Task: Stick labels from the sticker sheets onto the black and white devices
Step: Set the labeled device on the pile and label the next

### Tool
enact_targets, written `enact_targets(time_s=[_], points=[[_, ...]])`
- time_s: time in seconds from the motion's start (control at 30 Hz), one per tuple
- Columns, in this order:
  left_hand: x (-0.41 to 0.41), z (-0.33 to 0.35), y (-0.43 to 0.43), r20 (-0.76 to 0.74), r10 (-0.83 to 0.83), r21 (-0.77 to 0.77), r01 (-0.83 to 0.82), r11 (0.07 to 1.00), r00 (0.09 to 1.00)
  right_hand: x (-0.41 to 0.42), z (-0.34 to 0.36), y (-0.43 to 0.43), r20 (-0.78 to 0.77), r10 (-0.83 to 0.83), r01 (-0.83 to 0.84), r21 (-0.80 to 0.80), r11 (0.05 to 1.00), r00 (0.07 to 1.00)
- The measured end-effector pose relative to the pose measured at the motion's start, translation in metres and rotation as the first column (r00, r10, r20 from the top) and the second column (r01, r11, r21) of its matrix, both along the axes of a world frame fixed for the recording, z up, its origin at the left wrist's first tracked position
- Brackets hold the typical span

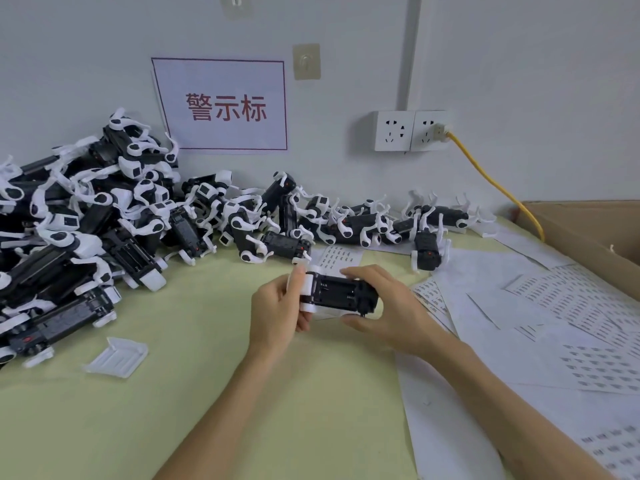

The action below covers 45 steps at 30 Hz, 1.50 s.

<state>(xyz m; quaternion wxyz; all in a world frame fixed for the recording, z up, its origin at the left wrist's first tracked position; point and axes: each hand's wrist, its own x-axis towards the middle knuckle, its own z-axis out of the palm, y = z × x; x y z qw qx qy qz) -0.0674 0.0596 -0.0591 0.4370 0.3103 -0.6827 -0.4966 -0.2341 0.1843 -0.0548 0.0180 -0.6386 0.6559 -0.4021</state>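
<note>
Both hands hold one black and white device (341, 295) just above the table (214, 341): the left hand (277, 313) grips its white end, the right hand (388, 306) curls around its black end. Sticker sheets (554, 323) lie at right.

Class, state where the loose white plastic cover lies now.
Head view: the white plastic cover lies lower left on the green table, in front of the device pile.

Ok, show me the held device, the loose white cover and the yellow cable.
held device (341, 294): head view, black body.
loose white cover (116, 356): head view, ribbed middle.
yellow cable (498, 186): head view, mid-length.
</note>
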Motion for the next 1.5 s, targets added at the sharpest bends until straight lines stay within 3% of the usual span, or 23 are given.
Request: enact_targets(time_s=[0.1, 0.2, 0.43, 0.53, 0.7, 0.9, 1.03, 1.23, 1.3, 1.37, 1.43, 1.5], points=[[-0.001, 0.002, -0.001, -0.065, -0.007, 0.07, 0.012, 0.997, 0.998, 0.0, 0.003, 0.002, 0.064, -0.033, 0.037, -0.059, 0.998, 0.997], [0.001, 0.006, -0.002, -0.099, -0.014, 0.026, 0.017, 1.0, 0.995, -0.002, 0.008, 0.003, 0.123, -0.107, 0.115, -0.052, 0.992, 0.987], [-0.003, 0.005, 0.011, -0.082, -0.399, 0.14, 0.406, 0.903, 0.914, -0.005, 0.01, 0.007, 0.156, -0.114, 0.119, -0.021, 0.993, 0.981], [-0.004, 0.006, 0.012, -0.01, -0.384, 0.153, 0.381, 0.912, 0.923, 0.0, 0.014, 0.008, 0.296, -0.119, 0.129, -0.013, 0.992, 0.948], [-0.006, 0.006, 0.011, -0.049, -0.449, 0.209, 0.449, 0.869, 0.892, 0.003, 0.021, 0.007, 0.419, -0.123, 0.159, -0.053, 0.986, 0.9], [-0.003, 0.009, 0.011, -0.087, -0.456, 0.267, 0.462, 0.846, 0.886, 0.001, 0.017, 0.005, 0.689, -0.056, -0.019, 0.1, 0.995, 0.723], [-0.001, 0.009, 0.008, -0.124, -0.415, 0.284, 0.433, 0.856, 0.901, 0.0, 0.021, 0.004, 0.846, -0.03, -0.158, 0.134, 0.978, 0.532], [-0.002, 0.01, 0.007, -0.118, -0.359, 0.292, 0.378, 0.879, 0.926, -0.004, 0.021, 0.007, 0.778, 0.013, -0.161, 0.114, 0.98, 0.628], [-0.003, 0.012, 0.007, -0.141, -0.357, 0.306, 0.384, 0.871, 0.923, -0.006, 0.024, 0.007, 0.829, 0.023, -0.161, 0.081, 0.984, 0.558], [-0.005, 0.011, 0.006, -0.188, -0.327, 0.31, 0.372, 0.875, 0.926, -0.01, 0.026, 0.007, 0.915, 0.032, -0.147, 0.03, 0.989, 0.401], [-0.006, 0.004, 0.006, -0.067, -0.229, 0.121, 0.235, 0.964, 0.971, -0.016, 0.027, 0.009, 0.978, 0.054, -0.083, -0.038, 0.996, 0.203], [-0.005, -0.006, 0.005, 0.146, -0.09, -0.2, 0.119, 0.972, 0.985, -0.023, 0.028, 0.009, 0.993, 0.04, 0.009, -0.041, 0.999, 0.112]])
